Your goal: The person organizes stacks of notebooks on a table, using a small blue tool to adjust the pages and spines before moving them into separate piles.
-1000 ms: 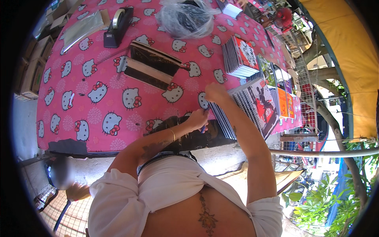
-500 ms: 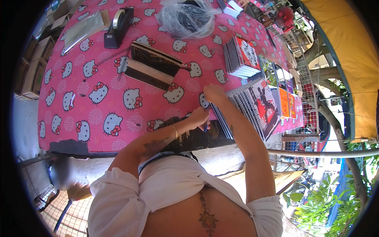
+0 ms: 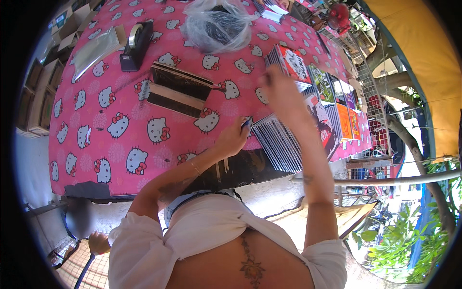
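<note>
My left hand is closed on a small blue-and-white object whose kind I cannot make out. It is just left of a stack of spiral-bound notebooks at the table's near edge. My right hand, smeared by motion, is raised beside another notebook stack with a red, white and black cover. Its fingers are too blurred to read, and the right forearm hides part of the near stack. To the left, a black-and-tan spiral notebook lies on the pink patterned tablecloth.
A black tape dispenser, a pack of clear plastic sleeves and a clear bag with dark contents lie farther back. More notebooks with green and orange covers line the right side. A red fan stands beyond.
My right hand has lifted away from my left hand, moving farther and right towards the far notebook stack. My left hand has shifted slightly left and away from me. The view has tilted a little.
</note>
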Demonstrator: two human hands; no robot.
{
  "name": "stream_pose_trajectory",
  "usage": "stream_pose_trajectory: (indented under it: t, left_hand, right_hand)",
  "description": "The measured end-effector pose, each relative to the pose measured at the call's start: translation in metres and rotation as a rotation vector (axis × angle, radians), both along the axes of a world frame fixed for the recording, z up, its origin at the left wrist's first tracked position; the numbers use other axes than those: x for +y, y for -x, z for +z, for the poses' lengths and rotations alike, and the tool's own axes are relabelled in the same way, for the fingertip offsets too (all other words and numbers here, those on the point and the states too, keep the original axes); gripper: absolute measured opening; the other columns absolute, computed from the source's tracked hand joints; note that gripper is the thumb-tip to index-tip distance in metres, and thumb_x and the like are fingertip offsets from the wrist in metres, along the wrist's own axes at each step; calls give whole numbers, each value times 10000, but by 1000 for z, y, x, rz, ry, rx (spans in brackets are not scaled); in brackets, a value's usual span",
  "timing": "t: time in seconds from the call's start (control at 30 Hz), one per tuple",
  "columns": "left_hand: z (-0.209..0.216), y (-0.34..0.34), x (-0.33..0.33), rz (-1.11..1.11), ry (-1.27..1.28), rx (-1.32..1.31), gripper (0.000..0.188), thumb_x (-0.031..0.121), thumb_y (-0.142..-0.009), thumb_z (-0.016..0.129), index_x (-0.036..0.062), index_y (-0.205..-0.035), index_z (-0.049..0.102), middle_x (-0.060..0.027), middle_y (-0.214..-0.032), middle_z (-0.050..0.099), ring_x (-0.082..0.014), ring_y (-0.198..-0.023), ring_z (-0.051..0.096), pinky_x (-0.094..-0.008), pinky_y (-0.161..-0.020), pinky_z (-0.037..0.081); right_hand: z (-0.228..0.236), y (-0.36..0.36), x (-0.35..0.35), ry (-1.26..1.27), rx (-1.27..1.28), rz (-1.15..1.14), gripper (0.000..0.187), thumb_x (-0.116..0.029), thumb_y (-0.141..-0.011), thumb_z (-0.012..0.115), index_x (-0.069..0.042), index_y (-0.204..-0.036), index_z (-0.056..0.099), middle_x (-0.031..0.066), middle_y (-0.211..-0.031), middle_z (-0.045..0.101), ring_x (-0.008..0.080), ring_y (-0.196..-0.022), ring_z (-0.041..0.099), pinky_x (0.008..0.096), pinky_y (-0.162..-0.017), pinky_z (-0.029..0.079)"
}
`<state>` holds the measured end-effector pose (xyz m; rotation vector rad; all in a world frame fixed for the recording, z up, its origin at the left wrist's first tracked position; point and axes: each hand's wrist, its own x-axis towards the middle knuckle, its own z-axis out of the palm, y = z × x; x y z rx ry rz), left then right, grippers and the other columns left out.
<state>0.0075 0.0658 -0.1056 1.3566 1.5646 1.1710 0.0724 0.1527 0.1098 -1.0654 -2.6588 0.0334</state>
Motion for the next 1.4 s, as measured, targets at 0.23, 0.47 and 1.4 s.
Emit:
stream_pose_trajectory:
  t: [0.23, 0.47, 1.4]
  left_hand:
    - [102, -11, -10, -333, -102, -545, 340, 277, -1018, 509, -9, -1198, 553, -48, -828, 610, -119, -739, 590, -279, -678, 497]
    - [100, -27, 3, -276, -85, -702, 308, 234, -1020, 461, -25, -993, 624, -23, -610, 525, -95, -553, 526, -278, -572, 463]
    - [104, -20, -5, -229, 224, -874, 342, 262, -1010, 491, -19, -1154, 623, -72, -755, 622, -132, -627, 603, -301, -572, 474]
  right_hand:
    - [8, -107, 34, -172, 229, -60, 186, -116, -935, 612, -1, -1033, 504, 246, -843, 657, 429, -764, 654, 484, -625, 504]
    - [-30, -113, 33, -82, 247, -76, 190, -113, -933, 606, 2, -1039, 498, 245, -832, 650, 448, -749, 643, 512, -643, 493]
    - [-34, -116, 34, -127, 292, -65, 190, -106, -922, 624, 2, -1002, 490, 239, -810, 647, 447, -720, 636, 499, -607, 480]
